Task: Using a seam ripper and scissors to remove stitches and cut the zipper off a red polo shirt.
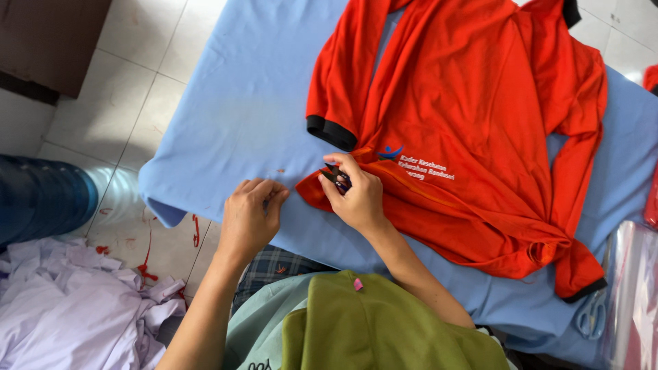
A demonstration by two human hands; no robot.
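Down on the smooth light-blue cloth-covered table, our right hand is clamped on small black thread snips, blades at the lower hem corner of the crumpled orange knit shirt with black ribbed cuffs. Our left hand rests just beside, fingers pinched together on the cloth. Soft white fabric heap lies on the tiled floor

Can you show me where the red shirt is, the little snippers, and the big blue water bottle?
red shirt (480, 103): head view, on the middle of its body panel.
little snippers (335, 176): head view, on the dark blades poking out of the right hand (356, 195).
blue water bottle (41, 195): head view, on its ribbed side.
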